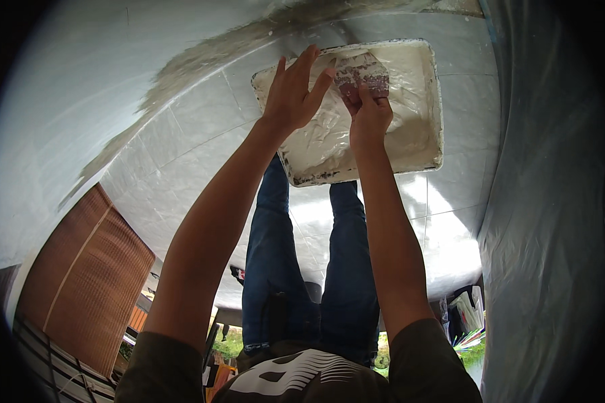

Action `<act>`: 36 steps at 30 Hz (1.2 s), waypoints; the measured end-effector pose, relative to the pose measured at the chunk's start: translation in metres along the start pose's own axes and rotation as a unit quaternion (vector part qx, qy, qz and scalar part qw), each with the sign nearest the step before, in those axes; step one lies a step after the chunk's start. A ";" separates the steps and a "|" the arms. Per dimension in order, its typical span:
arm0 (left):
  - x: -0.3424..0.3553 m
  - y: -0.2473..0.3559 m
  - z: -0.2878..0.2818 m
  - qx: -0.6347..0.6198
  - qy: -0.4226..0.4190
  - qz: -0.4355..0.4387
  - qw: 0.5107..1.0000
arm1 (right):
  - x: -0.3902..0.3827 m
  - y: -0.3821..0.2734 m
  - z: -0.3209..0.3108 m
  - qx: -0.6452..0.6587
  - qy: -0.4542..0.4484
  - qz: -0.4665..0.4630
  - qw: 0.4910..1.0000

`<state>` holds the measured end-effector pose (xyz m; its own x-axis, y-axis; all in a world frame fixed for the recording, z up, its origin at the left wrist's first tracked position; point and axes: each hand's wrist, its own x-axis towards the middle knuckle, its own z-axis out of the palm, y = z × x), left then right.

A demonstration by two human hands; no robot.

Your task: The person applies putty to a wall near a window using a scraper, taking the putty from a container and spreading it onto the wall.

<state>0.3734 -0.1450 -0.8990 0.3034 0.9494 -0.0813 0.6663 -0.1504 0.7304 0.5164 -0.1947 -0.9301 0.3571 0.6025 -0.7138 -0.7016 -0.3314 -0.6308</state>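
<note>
A shallow rectangular tray (439, 111) holds a spread of creamy off-white paste (412, 91), with smears along its rim. My right hand (370, 123) is closed on a flat reddish-brown scraper (361, 74), whose blade is patchy with paste. The scraper is over the upper middle of the tray; whether it touches the paste, I cannot tell. My left hand (292, 99) is open over the tray's left side, fingers stretched upward and thumb apart, close to the scraper's left edge. Its palm hides part of the tray.
Below the tray are my legs in blue jeans (275, 262). Shiny grey sheeting (202, 144) covers the surface around it. A pale wall (81, 114) with a rough grey band curves along the left. Translucent plastic (544, 221) hangs at right, a brown woven blind (91, 282) at lower left.
</note>
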 end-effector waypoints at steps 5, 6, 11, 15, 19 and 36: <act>-0.001 0.011 0.003 0.020 -0.058 -0.068 0.996 | 0.007 -0.006 -0.015 0.033 -0.021 0.028 0.999; -0.002 0.013 0.004 0.020 -0.056 -0.068 0.996 | 0.008 -0.008 -0.018 0.042 -0.029 0.029 0.998; -0.006 0.011 0.007 0.046 -0.052 -0.084 0.994 | 0.003 -0.017 -0.029 0.065 -0.072 0.026 0.995; -0.009 0.016 0.004 0.031 -0.037 -0.078 0.996 | -0.004 -0.030 -0.049 0.056 -0.116 0.030 0.991; -0.016 0.031 -0.014 0.002 -0.010 -0.068 0.998 | -0.019 -0.045 -0.066 0.049 -0.169 0.056 0.983; -0.041 0.084 -0.084 -0.094 0.031 -0.030 0.995 | -0.071 -0.103 -0.055 0.078 -0.278 0.073 0.955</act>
<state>0.3594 -0.1734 -0.7771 0.2196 0.9714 -0.0908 0.5411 -0.0438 0.8398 0.5973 -0.2431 -0.8312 -0.1037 0.8644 -0.4920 -0.8179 -0.3556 -0.4523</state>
